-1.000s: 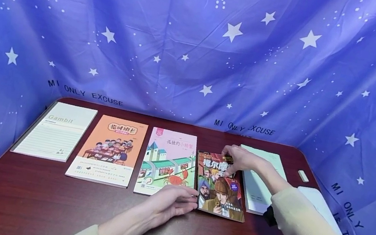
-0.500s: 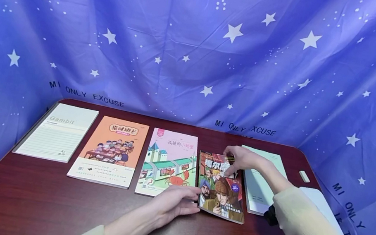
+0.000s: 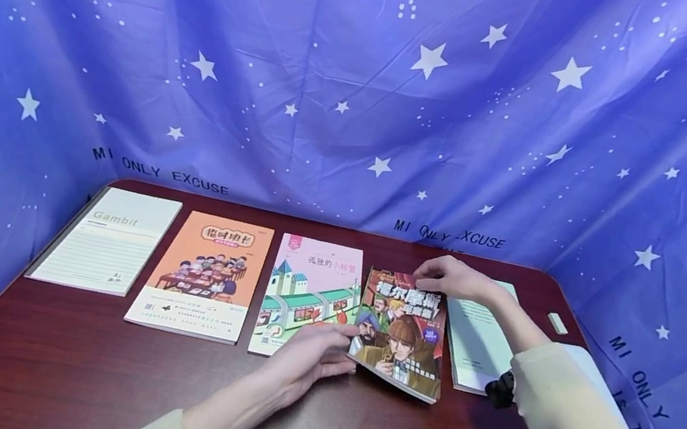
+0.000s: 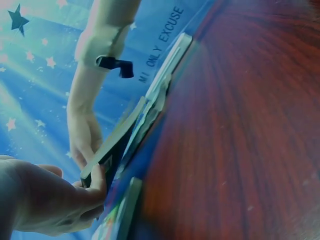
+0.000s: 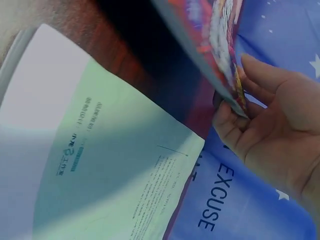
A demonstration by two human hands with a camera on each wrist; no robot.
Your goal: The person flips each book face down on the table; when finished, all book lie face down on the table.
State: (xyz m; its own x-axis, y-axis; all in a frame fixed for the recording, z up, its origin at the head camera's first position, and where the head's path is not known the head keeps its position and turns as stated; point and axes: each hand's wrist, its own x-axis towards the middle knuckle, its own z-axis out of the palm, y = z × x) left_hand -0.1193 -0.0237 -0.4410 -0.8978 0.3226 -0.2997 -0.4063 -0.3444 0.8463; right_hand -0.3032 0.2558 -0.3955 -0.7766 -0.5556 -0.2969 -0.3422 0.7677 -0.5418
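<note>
A dark red book with a detective in a brown cap on its cover (image 3: 403, 332) is tilted, its near edge raised off the table. My left hand (image 3: 307, 361) pinches its left edge, thumb on one side and fingers on the other in the left wrist view. At the far right corner my right hand (image 3: 460, 277) grips it; the right wrist view shows the corner between thumb and fingers. A pink book with a crab (image 3: 318, 279) lies to the left, partly covered by my left hand. To the right lies a pale green book (image 3: 477, 345), partly beneath my right forearm.
Further left are an orange book (image 3: 205, 271) and a white "Gambit" notebook (image 3: 104, 241). A small white block (image 3: 557, 323) and a pale flat item (image 3: 588, 373) sit at the right edge. A starry blue curtain (image 3: 364, 95) surrounds the dark red table (image 3: 102, 371).
The red book has risen from the table, tilting and shifting slightly left and away. My right hand has moved from over its cover to the far right corner; my left hand came along.
</note>
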